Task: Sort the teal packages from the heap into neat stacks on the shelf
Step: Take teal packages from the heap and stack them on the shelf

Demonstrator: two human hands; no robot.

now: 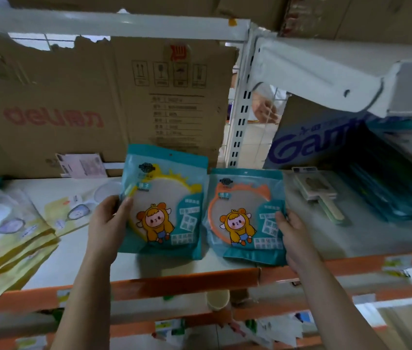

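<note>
Teal plastic fills the middle of the head-camera view: two flat pouches, each printed with a cartoon child in a yellow hood, are held side by side over a pale shelf (73, 261) with an orange front edge. At about 8 o'clock the left hand (109, 218) grips the left edge of the yellow-rimmed teal package (164, 203), thumb pressed on the front and the other fingers hidden behind it. This pouch looks raised and tilted, with a shadow beneath it. At about 4 o'clock the right hand (298, 238) grips the right edge of the orange-rimmed teal package (246, 215), thumb on top and fingers tucked out of sight underneath. This one sits low, on or just above the shelf; I cannot tell which. The two pouches almost touch. At 3 o'clock, blurred, lies a dark teal heap (389, 193) of more packages, leaning against the shelf's right side. Between heap and hands rests a carded comb (318, 193). At 9 o'clock yellow pouches (15, 246) sprawl loosely, and a large cardboard box (73, 109) stands behind at 11 o'clock. The sorting seems barely begun: no neat teal stack is visible, only these two pouches in hand, and the heap appears largely untouched.
</note>
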